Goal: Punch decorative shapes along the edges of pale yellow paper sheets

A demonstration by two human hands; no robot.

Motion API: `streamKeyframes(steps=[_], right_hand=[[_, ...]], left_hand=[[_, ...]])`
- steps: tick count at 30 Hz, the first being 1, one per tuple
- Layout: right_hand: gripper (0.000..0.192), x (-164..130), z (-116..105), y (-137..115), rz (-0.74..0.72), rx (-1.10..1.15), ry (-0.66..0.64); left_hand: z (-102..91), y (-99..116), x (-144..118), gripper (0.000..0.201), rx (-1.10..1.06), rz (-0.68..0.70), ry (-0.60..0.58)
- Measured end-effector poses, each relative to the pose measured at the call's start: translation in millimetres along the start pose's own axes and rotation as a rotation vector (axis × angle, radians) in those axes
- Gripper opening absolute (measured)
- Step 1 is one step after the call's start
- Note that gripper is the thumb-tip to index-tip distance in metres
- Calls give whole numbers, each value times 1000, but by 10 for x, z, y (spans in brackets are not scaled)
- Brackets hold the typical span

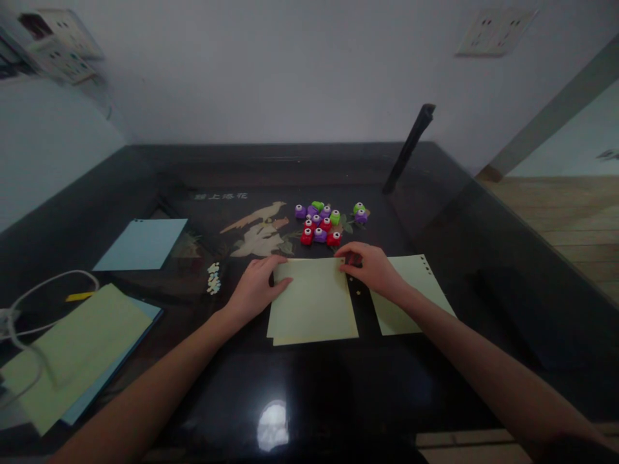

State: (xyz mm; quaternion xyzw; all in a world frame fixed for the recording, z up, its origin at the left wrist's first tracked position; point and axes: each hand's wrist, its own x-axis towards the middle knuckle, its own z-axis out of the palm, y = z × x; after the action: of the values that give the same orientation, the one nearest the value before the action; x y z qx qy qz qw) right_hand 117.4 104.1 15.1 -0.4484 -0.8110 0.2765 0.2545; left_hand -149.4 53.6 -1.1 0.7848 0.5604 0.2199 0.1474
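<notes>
Two pale yellow-green paper sheets point(314, 299) lie loosely stacked on the dark tabletop, their lower edges not lined up. My left hand point(258, 283) holds their upper left side, its thumb on top and index finger along the upper edge. At the upper right corner, my right hand point(370, 264) has its index finger and thumb closed on the paper. A red craft punch point(354, 259) shows between that finger and thumb, partly hidden; whether it is gripped I cannot tell. Tiny paper cutouts point(358, 293) lie just right of the stack.
Behind the paper sit several purple, red and green craft punches point(316, 222). Another sheet with small punched holes point(406, 290) lies under my right forearm. At left are a blue sheet point(145, 245), small cutouts point(213, 278), stacked paper point(82, 348) and a white cable point(53, 277).
</notes>
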Motion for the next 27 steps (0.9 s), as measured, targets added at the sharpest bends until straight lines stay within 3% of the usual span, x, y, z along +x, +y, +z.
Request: streamKeyframes(steps=[5, 11, 15, 20, 24, 27], right_hand=[[15, 9, 12, 7, 94, 230, 11], [32, 13, -28, 25, 240, 521, -104], [21, -5, -68, -19, 278, 596, -168], [19, -21, -128, -85, 294, 660, -127], [18, -25, -138, -82, 323, 704, -120], [20, -31, -108, -31, 359, 711, -153]], left_hand=[[-17, -1, 1, 25, -201, -132, 20], [-34, 20, 54, 37, -722, -306, 37], [-64, 69, 71, 39, -919, -372, 64], [-87, 128, 26, 37, -1066, -401, 10], [-53, 148, -6, 36, -1042, -436, -122], [-20, 146, -9, 36, -1012, -458, -148]])
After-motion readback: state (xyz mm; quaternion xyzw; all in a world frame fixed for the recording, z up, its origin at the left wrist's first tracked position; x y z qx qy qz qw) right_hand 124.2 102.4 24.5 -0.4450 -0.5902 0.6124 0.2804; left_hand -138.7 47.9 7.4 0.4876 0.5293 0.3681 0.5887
